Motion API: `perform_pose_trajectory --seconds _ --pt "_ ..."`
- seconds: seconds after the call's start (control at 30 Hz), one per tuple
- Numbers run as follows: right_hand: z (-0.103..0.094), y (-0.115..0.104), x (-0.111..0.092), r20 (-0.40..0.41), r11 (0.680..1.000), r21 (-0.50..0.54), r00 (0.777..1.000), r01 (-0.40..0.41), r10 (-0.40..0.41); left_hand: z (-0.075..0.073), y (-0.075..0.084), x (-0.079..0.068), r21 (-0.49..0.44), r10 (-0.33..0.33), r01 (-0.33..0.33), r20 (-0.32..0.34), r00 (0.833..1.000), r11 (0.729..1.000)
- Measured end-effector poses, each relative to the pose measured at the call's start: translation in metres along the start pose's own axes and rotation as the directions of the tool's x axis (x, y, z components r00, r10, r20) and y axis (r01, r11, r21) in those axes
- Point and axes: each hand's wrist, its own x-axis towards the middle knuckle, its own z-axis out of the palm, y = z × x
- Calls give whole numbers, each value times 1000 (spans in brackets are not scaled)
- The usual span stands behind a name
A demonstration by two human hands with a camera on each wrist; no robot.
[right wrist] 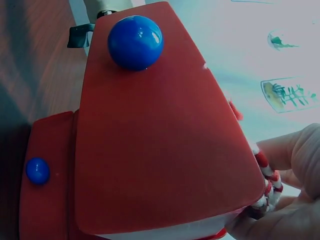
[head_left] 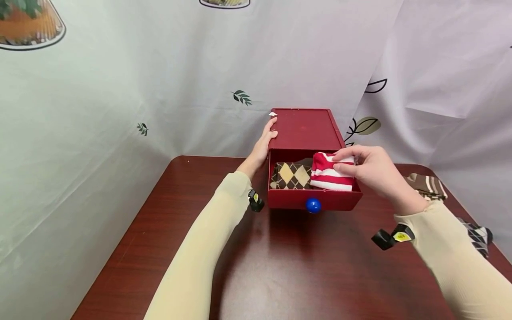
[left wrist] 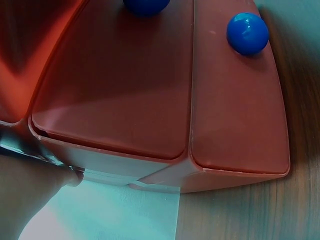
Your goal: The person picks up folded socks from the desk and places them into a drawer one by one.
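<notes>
Red-and-white socks (head_left: 332, 182) sit in the open drawer (head_left: 288, 199), pinched by the right hand's (head_left: 376, 171) fingers; the left hand (head_left: 262, 144) rests loosely against the box (head_left: 306, 129); diamond-patterned socks (head_left: 294, 176) already lie inside; brown socks (head_left: 427, 186) and gray socks (head_left: 479, 236) on the bench (head_left: 180, 213) seemingly await stowing.

Right of frame centre, a cabinet (head_left: 304, 129) stands on the table (head_left: 172, 231); in its upper drawer (head_left: 286, 200), a left sock (head_left: 292, 175) sits beside a right sock (head_left: 330, 181); at far right, a rear sock (head_left: 429, 186) lies behind a front sock (head_left: 477, 236)
</notes>
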Motion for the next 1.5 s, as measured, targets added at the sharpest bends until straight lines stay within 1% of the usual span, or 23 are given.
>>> perform_pose_trajectory --seconds 0.17,0.37,0.47,0.57,0.7,0.83,0.97,1.03,1.1,1.17,1.23,1.27,1.33,1.37,1.4,1.5 --pt "3 -1 0 40 998 -53 998 44 -42 -1 0 -2 0 2 -2 0 1000 1000" --pt "10 -3 3 43 985 -129 993 118 -113 -1 0 -3 -9 -3 3 0 1000 1000" --pt "13 -5 3 59 975 -163 988 148 -140 -1 1 -3 -5 -2 2 1 1000 1000" --pt "17 -6 5 95 967 -189 984 169 -154 -1 1 -4 -1 -11 11 -2 1000 1000" --pt "23 -5 8 143 964 -203 979 174 -146 -2 1 -5 -8 -23 23 -2 1000 1000" --pt "27 -6 9 174 953 -220 970 208 -171 -3 2 -6 0 -8 8 -11 1000 1000" --pt "31 -6 10 167 937 -236 960 258 -223 -6 2 -6 26 9 -8 -23 1000 1000" --pt "32 -6 10 157 932 -241 959 270 -237 -7 2 -6 26 7 -7 -24 1000 1000" --pt "32 -5 11 139 928 -236 955 288 -261 -7 1 -7 27 5 -4 -26 1000 1000" --pt "31 -4 11 101 927 -227 954 300 -284 -8 0 -7 24 -1 1 -25 1000 1000" --pt "27 -6 9 59 936 -201 958 287 -281 -8 0 -8 28 0 0 -25 1000 1000" --pt "25 -7 6 36 946 -178 963 270 -268 -8 0 -8 30 -1 1 -24 1000 1000" --pt "20 -10 -1 -2 969 -118 976 217 -219 -8 -1 -8 29 -2 2 -20 1000 1000" --pt "17 -11 -5 -18 980 -87 983 181 -183 -8 -5 -5 40 7 -6 -27 1000 999" --pt "14 -12 -10 -25 987 -47 988 152 -153 -8 -5 -5 43 7 -6 -25 1000 999" --pt "7 -15 -25 -45 995 47 995 89 -87 -7 -4 -3 53 13 -12 -17 1000 998"
